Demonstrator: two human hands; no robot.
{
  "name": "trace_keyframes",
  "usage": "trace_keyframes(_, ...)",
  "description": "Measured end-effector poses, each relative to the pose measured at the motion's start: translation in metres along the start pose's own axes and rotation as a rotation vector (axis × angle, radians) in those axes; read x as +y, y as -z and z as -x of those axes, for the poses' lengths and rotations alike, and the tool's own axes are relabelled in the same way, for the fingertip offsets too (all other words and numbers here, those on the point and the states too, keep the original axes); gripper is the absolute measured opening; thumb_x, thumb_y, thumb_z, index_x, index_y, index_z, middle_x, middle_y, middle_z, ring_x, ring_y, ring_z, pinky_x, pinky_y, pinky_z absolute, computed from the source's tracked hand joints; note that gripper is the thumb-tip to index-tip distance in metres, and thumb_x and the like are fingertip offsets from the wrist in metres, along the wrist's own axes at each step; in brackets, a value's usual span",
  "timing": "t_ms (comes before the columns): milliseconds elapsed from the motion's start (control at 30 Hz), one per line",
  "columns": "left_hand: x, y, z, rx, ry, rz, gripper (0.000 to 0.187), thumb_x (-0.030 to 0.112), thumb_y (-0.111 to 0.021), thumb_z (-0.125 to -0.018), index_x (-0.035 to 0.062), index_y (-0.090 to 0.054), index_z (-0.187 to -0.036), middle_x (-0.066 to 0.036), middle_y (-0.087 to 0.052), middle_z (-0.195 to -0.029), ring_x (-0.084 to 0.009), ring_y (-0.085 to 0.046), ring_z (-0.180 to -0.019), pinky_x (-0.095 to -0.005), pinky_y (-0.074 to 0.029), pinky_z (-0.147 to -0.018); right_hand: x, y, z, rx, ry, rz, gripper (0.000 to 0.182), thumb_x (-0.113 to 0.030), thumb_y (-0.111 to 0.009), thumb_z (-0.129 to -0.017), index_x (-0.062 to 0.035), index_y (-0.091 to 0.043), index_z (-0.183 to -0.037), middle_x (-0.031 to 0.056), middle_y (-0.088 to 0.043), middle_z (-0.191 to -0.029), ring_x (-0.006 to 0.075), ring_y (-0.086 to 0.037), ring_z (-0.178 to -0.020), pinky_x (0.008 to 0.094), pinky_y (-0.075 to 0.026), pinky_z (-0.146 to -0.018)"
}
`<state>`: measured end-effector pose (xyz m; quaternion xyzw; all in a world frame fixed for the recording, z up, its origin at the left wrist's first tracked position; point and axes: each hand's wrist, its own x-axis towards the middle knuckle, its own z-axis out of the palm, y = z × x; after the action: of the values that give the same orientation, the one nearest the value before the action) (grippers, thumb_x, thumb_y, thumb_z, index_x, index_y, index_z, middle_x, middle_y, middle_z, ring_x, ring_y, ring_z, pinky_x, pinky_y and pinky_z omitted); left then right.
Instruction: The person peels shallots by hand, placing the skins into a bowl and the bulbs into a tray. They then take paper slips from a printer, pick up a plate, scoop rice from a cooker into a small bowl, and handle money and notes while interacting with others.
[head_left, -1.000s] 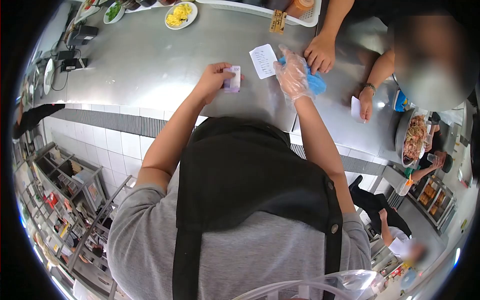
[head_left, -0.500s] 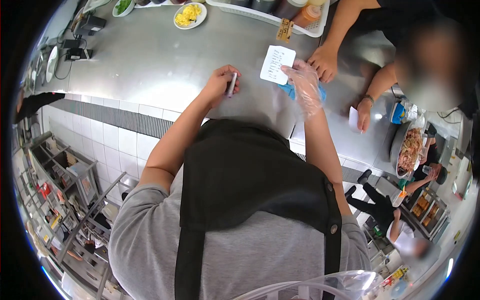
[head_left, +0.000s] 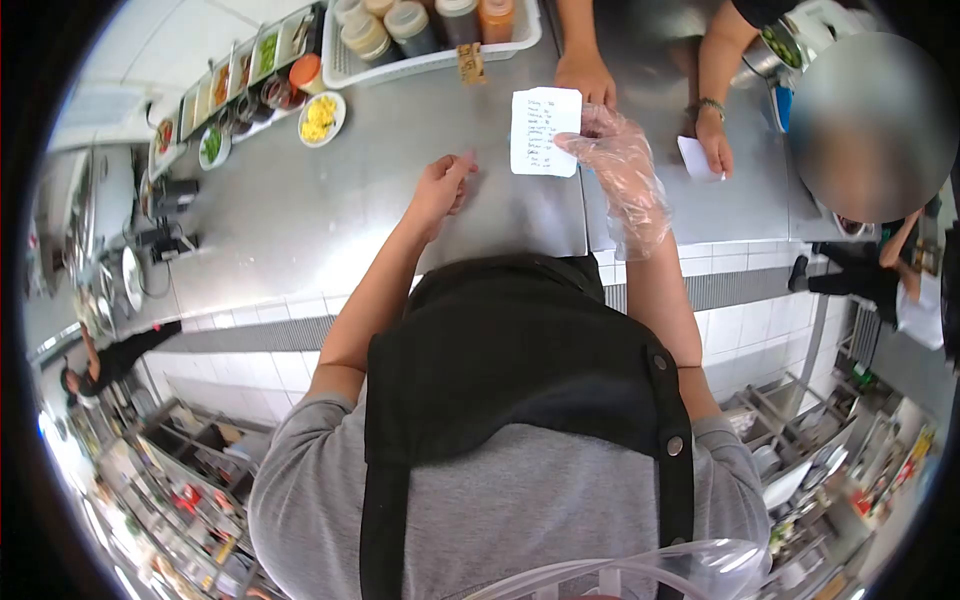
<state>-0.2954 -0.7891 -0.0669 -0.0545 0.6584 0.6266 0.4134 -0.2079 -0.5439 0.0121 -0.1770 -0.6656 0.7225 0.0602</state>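
My right hand [head_left: 620, 165], in a clear plastic glove, pinches a white sheet of handwritten notes [head_left: 540, 132] by its right edge, above the steel counter. A sliver of something blue shows at the sheet's edge. My bare left hand [head_left: 442, 192] hovers left of the sheet, with the index finger stretched towards it and slightly blurred. Its other fingers are curled, and whatever they enclose is hidden. A co-worker's hand [head_left: 587, 78] rests just beyond my right hand. That person's other hand [head_left: 715, 145] holds a folded white paper [head_left: 697, 160].
A white basket [head_left: 430, 62] of sauce bottles stands at the counter's far side, with a brown label [head_left: 470, 65] at its front. Left of it are a plate of yellow food [head_left: 320, 119], a bowl of greens [head_left: 213, 146] and a rack of ingredient containers [head_left: 240, 75].
The view has swung right. The small white stick seen in my left hand earlier is out of sight, and the index finger now extends. My right hand keeps the notes, and the blue cloth is mostly hidden.
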Motion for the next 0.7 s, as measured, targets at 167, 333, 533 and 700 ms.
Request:
trace_keyframes(167,0.015,0.01,0.018,-0.136,0.001,-0.245,0.028,0.028,-0.072,-0.093,0.0043,-0.061,-0.103,0.006,-0.041,-0.063,-0.0039,-0.032,-0.051,-0.0241,-0.022,-0.047,-0.004,0.017,0.01,0.072,0.01,0.011,0.033,-0.007,-0.076,-0.082,0.0067,-0.066,-0.111,0.0129,-0.071,-0.101,0.0184,-0.066,-0.093,0.0311,-0.052,-0.084)
trace_keyframes(333,0.016,0.001,0.036,-0.259,-0.019,-0.481,0.024,0.023,-0.074,-0.091,0.0052,-0.064,-0.102,0.008,-0.043,-0.063,-0.003,-0.035,-0.051,-0.0225,-0.023,-0.047,-0.01,0.024,0.017,0.102,-0.014,0.038,0.034,-0.007,-0.077,-0.081,0.005,-0.067,-0.111,0.0113,-0.071,-0.101,0.0178,-0.064,-0.094,0.0314,-0.049,-0.086)
trace_keyframes(533,-0.019,-0.037,0.037,-0.34,0.01,-0.428,0.02,0.022,-0.074,-0.091,0.0079,-0.067,-0.102,0.006,-0.048,-0.064,-0.0031,-0.037,-0.053,-0.0219,-0.026,-0.048,0.005,0.033,0.011,0.077,-0.035,0.003,0.03,-0.008,-0.077,-0.081,0.003,-0.069,-0.108,0.0091,-0.071,-0.097,0.0171,-0.064,-0.092,0.031,-0.049,-0.086)
trace_keyframes(700,-0.055,-0.054,0.04,-0.463,-0.212,-0.517,0.019,0.024,-0.073,-0.092,0.0075,-0.068,-0.101,0.005,-0.053,-0.069,-0.0042,-0.043,-0.059,-0.0234,-0.034,-0.052,0.015,0.043,0.009,0.14,-0.056,0.129,0.029,-0.011,-0.076,-0.082,0.0053,-0.069,-0.104,0.0096,-0.071,-0.092,0.0151,-0.064,-0.085,0.0291,-0.05,-0.078)
